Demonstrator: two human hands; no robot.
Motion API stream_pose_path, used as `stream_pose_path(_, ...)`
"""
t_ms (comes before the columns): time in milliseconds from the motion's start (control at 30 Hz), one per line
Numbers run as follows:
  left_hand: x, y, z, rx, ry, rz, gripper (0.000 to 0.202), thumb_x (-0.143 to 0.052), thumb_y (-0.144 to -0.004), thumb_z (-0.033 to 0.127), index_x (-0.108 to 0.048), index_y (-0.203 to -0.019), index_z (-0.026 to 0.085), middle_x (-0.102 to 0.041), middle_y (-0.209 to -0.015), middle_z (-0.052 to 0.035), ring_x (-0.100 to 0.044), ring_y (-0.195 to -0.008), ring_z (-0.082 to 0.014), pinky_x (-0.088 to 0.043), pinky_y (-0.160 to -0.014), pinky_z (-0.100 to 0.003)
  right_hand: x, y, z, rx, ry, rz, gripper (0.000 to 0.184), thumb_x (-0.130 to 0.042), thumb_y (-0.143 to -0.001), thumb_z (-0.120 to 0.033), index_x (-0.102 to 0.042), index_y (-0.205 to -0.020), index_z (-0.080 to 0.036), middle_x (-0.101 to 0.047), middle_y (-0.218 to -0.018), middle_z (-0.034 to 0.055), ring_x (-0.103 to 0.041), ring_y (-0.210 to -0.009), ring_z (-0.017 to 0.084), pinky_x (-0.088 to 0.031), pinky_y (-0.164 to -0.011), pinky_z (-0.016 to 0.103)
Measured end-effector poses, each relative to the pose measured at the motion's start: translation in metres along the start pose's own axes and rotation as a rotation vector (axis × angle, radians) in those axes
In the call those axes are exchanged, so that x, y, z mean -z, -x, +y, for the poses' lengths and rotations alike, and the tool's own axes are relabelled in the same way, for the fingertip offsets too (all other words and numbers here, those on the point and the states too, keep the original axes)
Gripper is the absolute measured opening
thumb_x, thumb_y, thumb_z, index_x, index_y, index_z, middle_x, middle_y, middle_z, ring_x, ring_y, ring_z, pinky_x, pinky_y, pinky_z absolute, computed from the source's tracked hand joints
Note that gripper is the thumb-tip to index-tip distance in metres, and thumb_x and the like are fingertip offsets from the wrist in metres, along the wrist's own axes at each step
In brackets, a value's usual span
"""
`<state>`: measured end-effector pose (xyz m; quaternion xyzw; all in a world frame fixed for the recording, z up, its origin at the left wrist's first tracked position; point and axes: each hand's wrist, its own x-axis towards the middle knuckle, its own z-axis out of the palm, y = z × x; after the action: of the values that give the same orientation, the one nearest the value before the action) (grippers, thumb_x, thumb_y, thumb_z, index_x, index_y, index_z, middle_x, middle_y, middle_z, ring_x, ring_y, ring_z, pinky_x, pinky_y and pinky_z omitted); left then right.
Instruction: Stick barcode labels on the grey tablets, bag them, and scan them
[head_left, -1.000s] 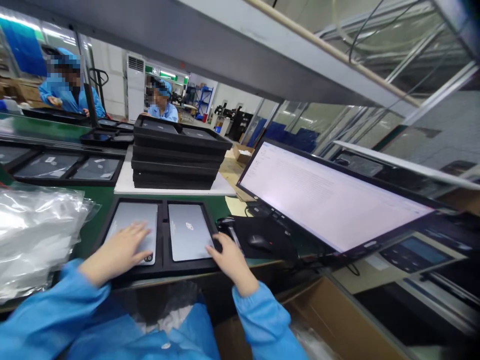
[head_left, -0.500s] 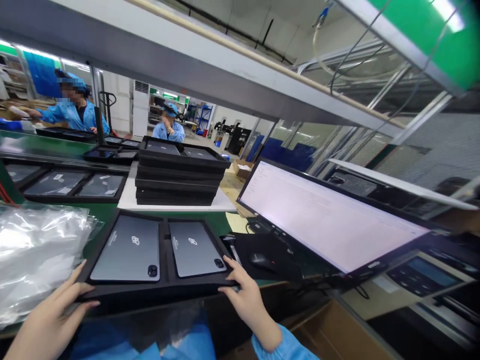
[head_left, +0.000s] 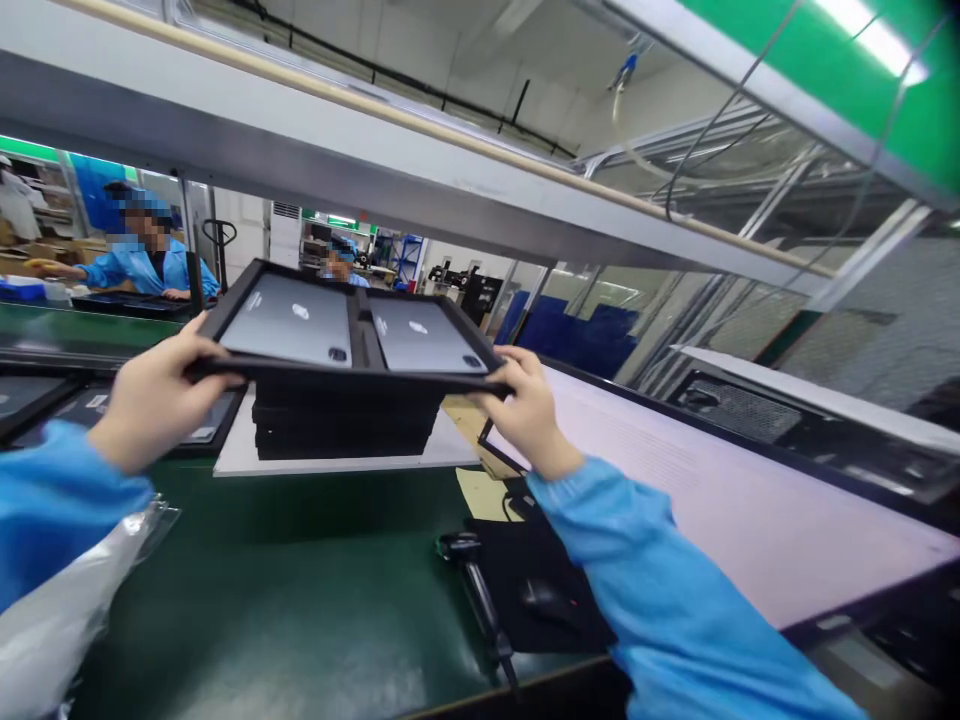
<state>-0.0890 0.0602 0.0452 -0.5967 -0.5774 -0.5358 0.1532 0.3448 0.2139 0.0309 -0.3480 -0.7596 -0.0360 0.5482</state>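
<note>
A black tray (head_left: 364,338) with two compartments is held up level with the top of a stack of black trays (head_left: 341,420). In each compartment lies a grey tablet, back side up: the left tablet (head_left: 292,325) and the right tablet (head_left: 424,335). My left hand (head_left: 165,390) grips the tray's near left corner, thumb below the rim. Around the near right corner, my right hand (head_left: 525,405) is closed the same way. The held tray hides the upper part of the stack, so whether the two touch I cannot tell.
The stack stands on a white board (head_left: 457,445). On the green table (head_left: 300,590) lie a barcode scanner (head_left: 480,595), a mouse (head_left: 547,600) and clear plastic bags (head_left: 67,620). A monitor (head_left: 720,480) stands right. A shelf (head_left: 375,150) crosses overhead. A co-worker (head_left: 150,250) sits far left.
Both hands have lifted the tray with its two tablets off the green table and carried it forward and up to the stack. The table surface and scanner beneath now show.
</note>
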Motion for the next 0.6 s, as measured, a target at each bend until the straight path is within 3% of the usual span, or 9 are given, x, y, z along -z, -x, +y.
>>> stream_pose_path(67,-0.043,-0.045,-0.009,-0.013,0.038,-0.004,0.031,-0.070,-0.075,0.041,-0.071,-0.095,0.018,-0.074,-0.126,-0.0070,-0.057,-0.139,-0.0348,-0.046,-0.118,-0.051,-0.031,-0.047,0.033,-0.011,-0.025,-0.007,0.024,-0.083,-0.072,-0.032,-0.061,-0.072,-0.023,-0.059,-0.130,0.0139,-0.056,-0.128,0.033,-0.045,-0.114,0.053)
stream_pose_path(133,-0.083,-0.070,-0.025,0.024,0.024,-0.060,0.031,-0.073,-0.075,0.036,-0.069,-0.098,0.015,-0.071,-0.129,-0.0137,-0.054,-0.142,-0.0351,-0.042,-0.122,-0.049,-0.064,-0.075,0.062,-0.083,-0.051,-0.023,0.029,-0.086,-0.067,-0.030,-0.058,-0.071,-0.022,-0.058,-0.125,0.0134,-0.055,-0.124,0.032,-0.044,-0.114,0.051)
stream_pose_path(267,-0.138,-0.075,-0.058,0.095,-0.006,-0.153,0.034,-0.061,-0.090,0.045,-0.066,-0.107,0.016,-0.069,-0.131,-0.0180,-0.058,-0.137,-0.0318,-0.044,-0.118,-0.044,-0.116,-0.077,0.104,-0.259,-0.149,-0.042,0.029,-0.082,-0.071,-0.037,-0.057,-0.074,-0.023,-0.061,-0.097,0.0072,-0.056,-0.103,0.027,-0.045,-0.107,0.049)
stream_pose_path(333,-0.151,-0.069,-0.069,0.073,-0.021,-0.092,0.035,-0.054,-0.096,0.048,-0.065,-0.109,0.018,-0.068,-0.134,-0.0162,-0.057,-0.138,-0.0299,-0.045,-0.116,-0.042,-0.130,-0.066,0.115,-0.272,-0.205,-0.004,0.031,-0.080,-0.073,-0.043,-0.057,-0.080,-0.023,-0.061,-0.093,0.0047,-0.056,-0.099,0.026,-0.046,-0.104,0.047)
stream_pose_path(433,-0.161,-0.068,-0.079,0.051,-0.074,-0.007,0.034,-0.054,-0.098,0.050,-0.064,-0.110,0.020,-0.064,-0.143,-0.0138,-0.056,-0.139,-0.0302,-0.047,-0.111,-0.040,-0.143,-0.057,0.124,-0.280,-0.193,0.084,0.043,-0.086,-0.066,-0.045,-0.058,-0.090,-0.023,-0.063,-0.102,0.0062,-0.056,-0.104,0.027,-0.046,-0.103,0.046)
stream_pose_path(600,-0.172,-0.084,-0.091,0.069,-0.135,-0.067,0.037,-0.065,-0.092,0.051,-0.061,-0.109,0.018,-0.058,-0.148,-0.0172,-0.059,-0.133,-0.0346,-0.045,-0.112,-0.044,-0.157,-0.063,0.130,-0.294,-0.060,0.138,0.052,-0.092,-0.061,-0.049,-0.054,-0.087,-0.023,-0.062,-0.106,0.0095,-0.055,-0.109,0.030,-0.046,-0.104,0.047)
